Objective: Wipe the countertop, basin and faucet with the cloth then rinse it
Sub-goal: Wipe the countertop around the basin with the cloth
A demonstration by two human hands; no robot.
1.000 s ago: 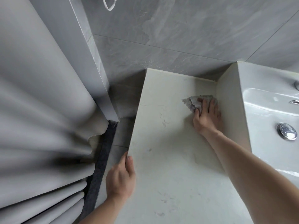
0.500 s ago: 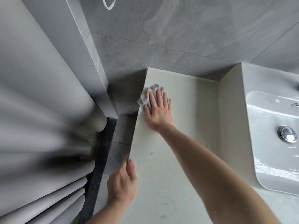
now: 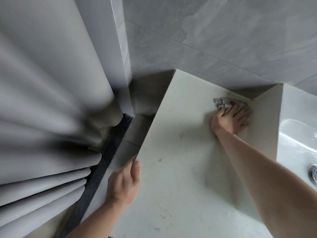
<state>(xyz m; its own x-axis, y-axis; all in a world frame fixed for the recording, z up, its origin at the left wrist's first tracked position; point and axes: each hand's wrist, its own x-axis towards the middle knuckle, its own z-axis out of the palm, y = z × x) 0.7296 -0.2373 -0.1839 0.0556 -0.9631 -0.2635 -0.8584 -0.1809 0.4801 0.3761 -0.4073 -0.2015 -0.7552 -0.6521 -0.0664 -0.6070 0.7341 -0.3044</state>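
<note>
Right hand [image 3: 230, 120] is now pressing cloth [image 3: 223, 103] flat-fingered in countertop [image 3: 180, 177] back corner beside basin [image 3: 295, 134], having crossed from left edge; left hand [image 3: 124, 183] is gripping that edge.

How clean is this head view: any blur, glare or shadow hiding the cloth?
Head view: the curtain is smeared by blur and wide-angle bending; the cloth under the right hand is fairly sharp; the arm shades the countertop; glare streaks the basin.
</note>
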